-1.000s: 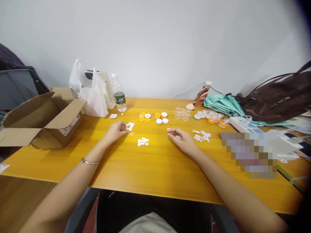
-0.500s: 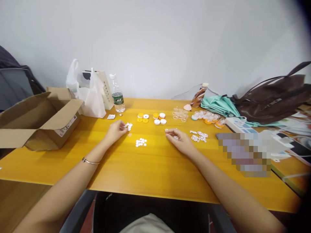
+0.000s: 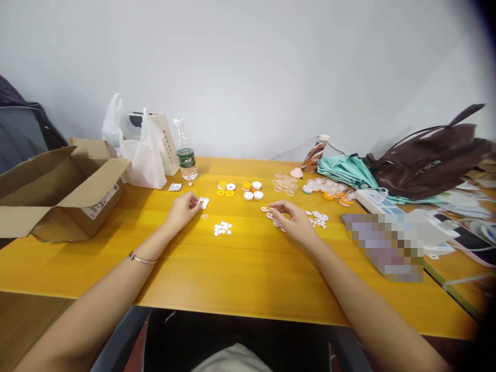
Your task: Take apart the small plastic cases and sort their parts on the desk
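Observation:
My left hand rests at the left of the table, thumb and fingertips pinched together beside a small cluster of white pieces. What the pinch holds, if anything, is too small to make out. My right hand hovers over several white openwork pieces, its thumb and curved fingers apart, with nothing visible between them. The hand partly covers that group. Small white discs lie in a loose group between the hands. A faint clear piece lies just below the left cluster.
Behind the hands sit yellow-and-white round parts, more white-and-orange ones and clear rings. More openwork pieces and capped cases are at right. A cardboard box, water bottle, phone and brown bag surround them.
My right hand has shifted slightly right, its thumb and fingers farther apart, uncovering more openwork pieces. My left hand stays at its cluster. The view has turned slightly.

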Tool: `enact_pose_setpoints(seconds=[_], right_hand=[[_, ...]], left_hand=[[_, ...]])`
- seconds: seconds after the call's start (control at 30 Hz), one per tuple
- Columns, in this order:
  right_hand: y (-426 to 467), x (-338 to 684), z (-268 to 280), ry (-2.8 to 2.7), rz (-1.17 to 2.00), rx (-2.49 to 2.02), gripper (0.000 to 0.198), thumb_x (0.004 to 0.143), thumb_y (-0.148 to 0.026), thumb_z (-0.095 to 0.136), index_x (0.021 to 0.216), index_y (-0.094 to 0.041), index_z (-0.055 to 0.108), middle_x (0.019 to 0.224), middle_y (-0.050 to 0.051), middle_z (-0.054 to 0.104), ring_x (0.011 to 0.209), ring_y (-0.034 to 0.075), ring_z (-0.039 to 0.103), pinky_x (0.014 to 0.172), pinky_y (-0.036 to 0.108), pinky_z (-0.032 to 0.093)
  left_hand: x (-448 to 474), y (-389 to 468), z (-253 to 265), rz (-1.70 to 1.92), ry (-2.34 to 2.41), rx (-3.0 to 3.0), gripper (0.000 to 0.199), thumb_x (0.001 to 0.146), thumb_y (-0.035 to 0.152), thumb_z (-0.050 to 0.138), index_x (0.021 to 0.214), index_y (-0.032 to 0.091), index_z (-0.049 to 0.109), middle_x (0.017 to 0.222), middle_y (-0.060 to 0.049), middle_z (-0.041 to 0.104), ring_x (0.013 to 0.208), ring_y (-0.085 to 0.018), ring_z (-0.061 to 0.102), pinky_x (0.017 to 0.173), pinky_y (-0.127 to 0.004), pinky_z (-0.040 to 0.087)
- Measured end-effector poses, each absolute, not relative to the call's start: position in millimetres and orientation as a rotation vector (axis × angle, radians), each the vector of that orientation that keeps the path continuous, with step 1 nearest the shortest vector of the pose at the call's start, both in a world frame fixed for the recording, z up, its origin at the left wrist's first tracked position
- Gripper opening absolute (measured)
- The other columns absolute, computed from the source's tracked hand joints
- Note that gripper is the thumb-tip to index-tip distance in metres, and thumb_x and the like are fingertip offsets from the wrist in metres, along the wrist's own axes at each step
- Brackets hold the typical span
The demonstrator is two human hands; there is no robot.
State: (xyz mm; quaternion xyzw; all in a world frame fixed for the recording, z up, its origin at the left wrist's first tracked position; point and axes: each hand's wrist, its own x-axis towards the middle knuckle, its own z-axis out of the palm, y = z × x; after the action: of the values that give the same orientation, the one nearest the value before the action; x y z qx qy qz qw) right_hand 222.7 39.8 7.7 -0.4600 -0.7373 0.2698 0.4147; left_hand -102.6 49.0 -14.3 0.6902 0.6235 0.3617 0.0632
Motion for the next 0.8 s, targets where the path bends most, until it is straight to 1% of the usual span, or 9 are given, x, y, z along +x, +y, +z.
enact_pose_setpoints(seconds=[0.17,0.23,0.37,0.43,0.53,0.6,0.7,0.8], right_hand=[[58.3,257.4,25.5,-1.754,0.499,-1.264,0.021,0.077,-0.034,0.053,0.089,-0.018,0.058,0.089,0.007,0.064,0.082,0.018,0.059,0.077,0.034,0.045],[70.8,291.5,34.7,-1.709,0.345,-1.371,0.021,0.076,-0.032,0.052,0.091,-0.018,0.056,0.096,0.008,0.062,0.086,0.019,0.057,0.076,0.033,0.043],[101.8,369.2,40.6,-1.392,0.015,-1.795,0.027,0.075,-0.028,0.052,0.099,-0.014,0.048,0.099,0.014,0.056,0.085,0.020,0.053,0.070,0.031,0.039],[116.9,394.2,36.1,-1.311,-0.016,-2.079,0.033,0.071,-0.027,0.056,0.099,-0.013,0.045,0.100,0.018,0.054,0.087,0.023,0.051,0.069,0.033,0.036],[133.5,406.0,26.0,-1.314,0.016,-2.183,0.043,0.064,-0.029,0.064,0.098,-0.012,0.044,0.096,0.021,0.054,0.089,0.027,0.050,0.067,0.036,0.033],[138.8,404.2,21.5,-1.351,0.069,-2.182,0.047,0.061,-0.030,0.067,0.097,-0.012,0.043,0.092,0.021,0.055,0.085,0.027,0.052,0.065,0.036,0.032],[137.6,399.7,23.9,-1.379,0.121,-2.189,0.044,0.063,-0.032,0.066,0.096,-0.013,0.043,0.088,0.021,0.056,0.079,0.026,0.054,0.061,0.035,0.032],[122.8,388.3,37.6,-1.406,0.037,-2.135,0.043,0.068,-0.039,0.062,0.097,-0.015,0.042,0.084,0.019,0.057,0.077,0.024,0.054,0.061,0.036,0.031]], left_hand=[[-99.3,44.5,-12.8,1.119,1.848,2.102,0.011,0.075,0.029,0.050,0.077,0.018,0.053,0.067,0.000,0.057,0.061,-0.012,0.054,0.059,-0.024,0.043],[-97.5,43.1,-11.6,1.139,1.832,2.099,0.013,0.076,0.031,0.050,0.078,0.019,0.054,0.068,0.000,0.058,0.062,-0.013,0.055,0.060,-0.024,0.044],[-93.2,42.8,-10.1,1.163,1.806,2.107,0.017,0.077,0.034,0.050,0.081,0.018,0.055,0.070,-0.001,0.059,0.062,-0.013,0.055,0.060,-0.024,0.044],[-90.8,42.8,-9.5,1.147,1.777,2.135,0.018,0.078,0.035,0.050,0.081,0.018,0.056,0.072,-0.002,0.060,0.063,-0.013,0.055,0.061,-0.024,0.044],[-88.6,41.4,-8.0,1.112,1.755,2.177,0.020,0.079,0.036,0.048,0.081,0.018,0.057,0.075,-0.002,0.061,0.064,-0.013,0.055,0.061,-0.024,0.043],[-89.0,39.7,-6.8,1.107,1.757,2.176,0.021,0.080,0.036,0.048,0.082,0.018,0.057,0.075,-0.002,0.061,0.064,-0.013,0.055,0.061,-0.024,0.043],[-91.5,37.8,-4.8,1.125,1.777,2.153,0.020,0.080,0.035,0.048,0.083,0.018,0.058,0.075,-0.002,0.061,0.065,-0.013,0.055,0.061,-0.024,0.043],[-91.7,35.8,-1.7,1.178,1.789,2.156,0.019,0.080,0.033,0.047,0.084,0.018,0.058,0.075,-0.002,0.061,0.065,-0.013,0.054,0.062,-0.024,0.043]])
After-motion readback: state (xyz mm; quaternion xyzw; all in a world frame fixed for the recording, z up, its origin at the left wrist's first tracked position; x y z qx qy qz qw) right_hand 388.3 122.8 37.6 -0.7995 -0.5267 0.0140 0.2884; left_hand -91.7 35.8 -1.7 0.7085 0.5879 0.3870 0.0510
